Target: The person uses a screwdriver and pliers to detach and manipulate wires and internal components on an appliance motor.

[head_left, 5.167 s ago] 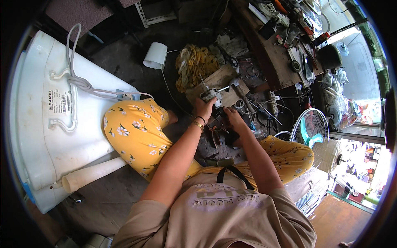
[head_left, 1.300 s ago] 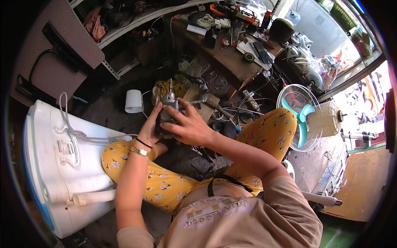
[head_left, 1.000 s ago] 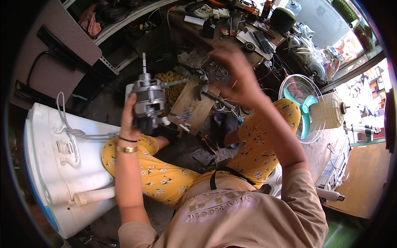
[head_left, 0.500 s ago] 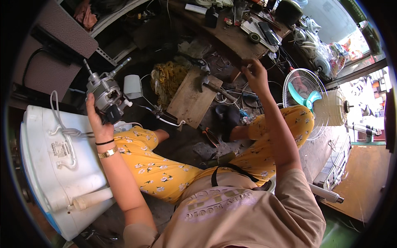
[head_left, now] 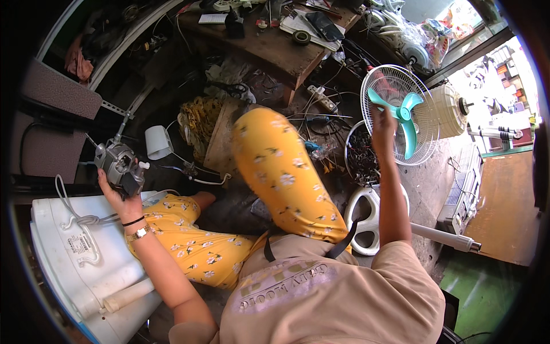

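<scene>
At the left, my left hand point(head_left: 119, 194) is closed around a grey metal fan motor point(head_left: 120, 166) with a black part at its lower end. The motor is held up above a white plastic appliance body point(head_left: 69, 258). My right hand point(head_left: 384, 131) is at the near side of a fan's white wire guard point(head_left: 421, 74), by the teal blade point(head_left: 410, 137). Its fingers overlap the guard and blade, and I cannot make out whether they grip anything. Beside that wrist stands a round container of small dark parts point(head_left: 361, 152).
A wooden table point(head_left: 269, 51) with a phone point(head_left: 323, 27) and a tape roll point(head_left: 301, 37) is at the back. Cables and a power strip point(head_left: 322, 98) lie on the floor. A white fan base point(head_left: 366, 223) is by my right forearm. My raised knee point(head_left: 275, 149) covers part of a board.
My right hand has moved from near the table edge to the fan guard. My right knee has risen and shifted inward, uncovering the container. The view has turned right; the left hand still holds the motor.
</scene>
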A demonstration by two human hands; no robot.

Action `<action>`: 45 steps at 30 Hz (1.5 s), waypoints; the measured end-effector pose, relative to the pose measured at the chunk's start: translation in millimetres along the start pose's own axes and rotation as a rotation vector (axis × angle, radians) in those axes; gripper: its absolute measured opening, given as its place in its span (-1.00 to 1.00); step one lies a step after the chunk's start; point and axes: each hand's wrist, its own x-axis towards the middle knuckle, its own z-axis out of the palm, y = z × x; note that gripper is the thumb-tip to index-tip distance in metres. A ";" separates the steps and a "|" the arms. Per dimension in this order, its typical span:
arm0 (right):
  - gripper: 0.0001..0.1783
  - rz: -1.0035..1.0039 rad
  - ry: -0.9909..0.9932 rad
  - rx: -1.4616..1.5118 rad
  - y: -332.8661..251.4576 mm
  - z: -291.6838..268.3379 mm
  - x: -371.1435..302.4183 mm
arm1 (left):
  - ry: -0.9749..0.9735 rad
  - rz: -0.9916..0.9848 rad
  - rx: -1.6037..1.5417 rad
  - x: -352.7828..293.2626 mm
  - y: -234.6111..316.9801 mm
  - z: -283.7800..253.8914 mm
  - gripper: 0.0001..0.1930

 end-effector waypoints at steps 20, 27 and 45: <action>-0.61 -0.295 -0.126 0.395 -131.8 54.7 108.4 | 0.166 0.099 0.217 -32.8 48.5 14.3 -0.47; -0.62 -0.060 -0.435 0.600 -216.0 152.9 207.9 | 0.154 0.084 0.051 -35.9 36.1 20.3 -0.49; -0.34 0.916 -0.387 0.670 -196.5 487.6 375.9 | 0.249 -0.016 -0.045 -3.8 11.4 36.7 -0.35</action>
